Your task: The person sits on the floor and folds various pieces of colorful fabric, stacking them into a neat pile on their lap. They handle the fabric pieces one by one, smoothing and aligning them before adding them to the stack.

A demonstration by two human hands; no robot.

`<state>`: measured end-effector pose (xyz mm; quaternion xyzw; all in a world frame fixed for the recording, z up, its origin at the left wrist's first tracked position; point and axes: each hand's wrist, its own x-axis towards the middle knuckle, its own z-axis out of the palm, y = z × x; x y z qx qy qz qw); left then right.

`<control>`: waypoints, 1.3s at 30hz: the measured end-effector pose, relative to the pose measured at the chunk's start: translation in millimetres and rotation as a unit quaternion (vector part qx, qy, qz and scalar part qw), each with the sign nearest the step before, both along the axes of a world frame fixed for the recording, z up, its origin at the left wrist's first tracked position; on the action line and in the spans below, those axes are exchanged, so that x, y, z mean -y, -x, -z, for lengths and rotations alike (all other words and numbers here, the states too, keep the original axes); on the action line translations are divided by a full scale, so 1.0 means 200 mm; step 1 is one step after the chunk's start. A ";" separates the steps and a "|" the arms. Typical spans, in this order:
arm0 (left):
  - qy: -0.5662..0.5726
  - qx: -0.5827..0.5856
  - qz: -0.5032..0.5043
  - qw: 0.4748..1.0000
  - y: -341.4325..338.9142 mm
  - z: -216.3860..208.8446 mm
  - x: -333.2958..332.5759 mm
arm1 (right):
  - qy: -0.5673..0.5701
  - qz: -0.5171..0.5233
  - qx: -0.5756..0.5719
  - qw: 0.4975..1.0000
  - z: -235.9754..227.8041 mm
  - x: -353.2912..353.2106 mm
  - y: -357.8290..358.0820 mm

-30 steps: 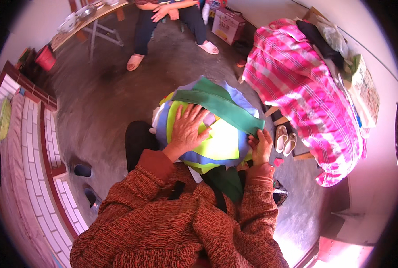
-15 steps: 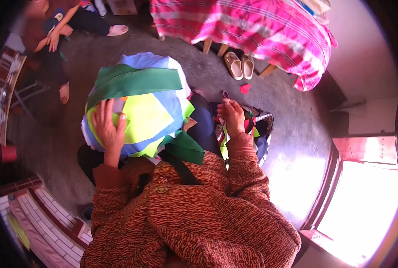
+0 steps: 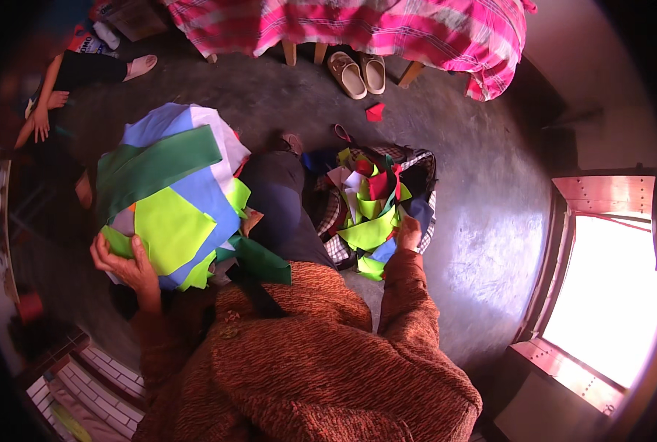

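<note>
Two bare hands are at work, well apart, with a dark trouser leg (image 3: 278, 199) between their work areas. The left hand (image 3: 131, 267) is against the near left edge of a rounded patchwork bundle (image 3: 214, 158) of coloured cloth. Its thumb and fingers stand apart about that edge; whether they clamp the cloth cannot be told. The bundle sits left of the trouser leg, in front of the body. A dark green strip (image 3: 162, 166) crosses its far part, and a lime piece (image 3: 172, 228) lies on its near part, beside blue cloth. A loose dark green cloth (image 3: 262, 259) lies just right of the bundle, by the lap.

The right hand (image 3: 409, 234) reaches the near right part of an open checked bag (image 3: 433, 188). Its fingertips are among cloth scraps (image 3: 369, 232) of lime, red, blue and white; whether they close on one cannot be told.

On the floor beyond the bag lies a red scrap (image 3: 375, 112). Farther off stand two slippers (image 3: 348, 76), near a pink plaid cover (image 3: 358, 26). At far left, a second person's hand (image 3: 41, 124) hangs down. A bright opening (image 3: 601, 295) is at right.
</note>
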<state>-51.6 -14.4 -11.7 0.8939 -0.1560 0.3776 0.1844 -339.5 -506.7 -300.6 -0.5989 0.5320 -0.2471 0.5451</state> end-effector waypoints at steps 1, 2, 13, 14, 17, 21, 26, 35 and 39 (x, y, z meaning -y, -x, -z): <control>0.008 0.008 -0.005 1.000 -0.01 0.01 0.01 | 0.002 0.042 0.004 0.999 0.03 0.07 0.05; -0.012 0.010 -0.018 1.000 0.00 0.01 0.02 | 0.003 0.081 0.008 0.997 0.05 0.11 0.08; -0.107 -0.144 0.046 0.983 -0.05 -0.07 0.02 | -0.190 0.185 0.006 0.964 0.09 0.22 0.26; -0.107 -0.147 0.043 0.982 -0.05 -0.07 0.01 | -0.222 0.190 0.008 0.956 0.11 0.22 0.27; -0.110 -0.147 0.036 0.982 -0.05 -0.05 0.01 | -0.316 0.203 0.013 0.927 0.14 0.22 0.27; -0.100 -0.152 0.039 0.983 -0.05 -0.05 0.02 | -0.332 0.190 0.004 0.924 0.18 0.26 0.20; -0.088 -0.164 0.038 0.982 -0.04 -0.06 0.04 | -0.237 0.094 -0.119 0.960 0.26 0.21 0.13; -0.084 -0.175 0.041 0.980 -0.05 -0.07 0.05 | 0.078 -0.037 -0.188 0.978 0.48 0.27 0.29; -0.076 -0.171 0.036 0.982 -0.04 -0.08 0.06 | 0.264 -0.121 -0.320 0.902 0.36 0.18 0.22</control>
